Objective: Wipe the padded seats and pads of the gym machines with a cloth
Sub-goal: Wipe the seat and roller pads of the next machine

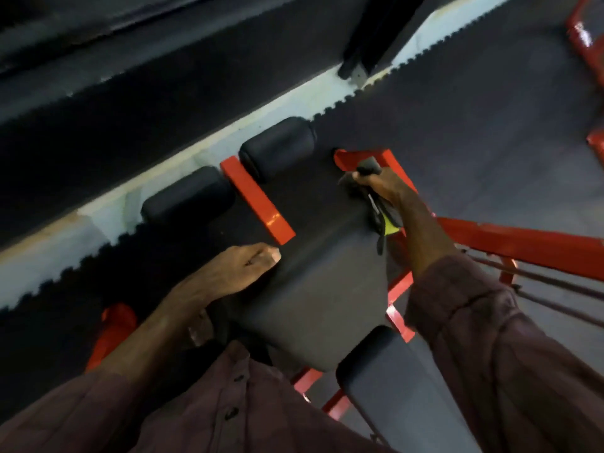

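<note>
Dark rubber floor matting [490,103] fills the view under me, its toothed edges meeting a pale strip of bare floor [202,138] that runs diagonally from near left to far right. Looking down now at a gym machine with a red frame [510,243], and right below me sits its dark padded seat [327,289], broad in the middle and narrowing toward me. Nearer still, to the right, a second long dark pad [402,397] runs off the bottom of the picture.

My left hand [248,266] rests on the left edge of the padded seat, fingers curled under loosely, thumb lying forward, holding nothing that I can see. My right hand [382,188] is out at the far right corner of the seat, fingers clenched round the cloth [382,220], which is dark with a flash of bright yellow-green. Part of that cloth bunches above my knuckles, part hangs down below my wrist over the seat's right edge.

Beyond the seat, a flat red bar [258,201] juts away from me, and two dark roller pads stand on either side of it, left roller pad [186,194] nearer, right roller pad [277,145] farther, both lying across the pale strip. My maroon sleeves [490,322] frame the near edge, buttons showing on the left one.
</note>
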